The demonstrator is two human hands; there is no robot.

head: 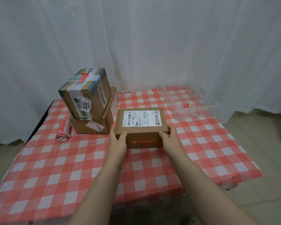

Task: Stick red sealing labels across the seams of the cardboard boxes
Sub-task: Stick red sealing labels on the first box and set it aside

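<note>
A: What are the hands doing at this moment?

B: Both of them hold the flat box (140, 125). The left grip (118, 140) is curled round its near left corner, and the right grip (169, 137) is curled round the near right corner. The box lies on the desk (71, 168) between them.

A: Is this box already sealed?

B: A red label (142, 142) runs along its front face, between the two grips, so I judge this box is done or almost done. Whether a seam is really under the label, I cannot tell.

A: And the other boxes?

B: Beyond the left grip there is a stack of two. The upper box (84, 95) sits on the lower box (94, 125) and carries a red sticker (83, 78) over the tape on its top. On the lower one I see no red seal from here — it may need one.

A: Are there more labels?

B: Yes, a roll of red labels (63, 129) lies well to the left of the left grip. Beyond the right grip stands a clear tray (198, 111) with one small red piece (187, 105) inside.

A: What about the room?

B: The desk has a red-and-white checked cloth. Behind it hangs a white curtain (152, 46), and a pale floor (258, 127) shows at the right.
</note>
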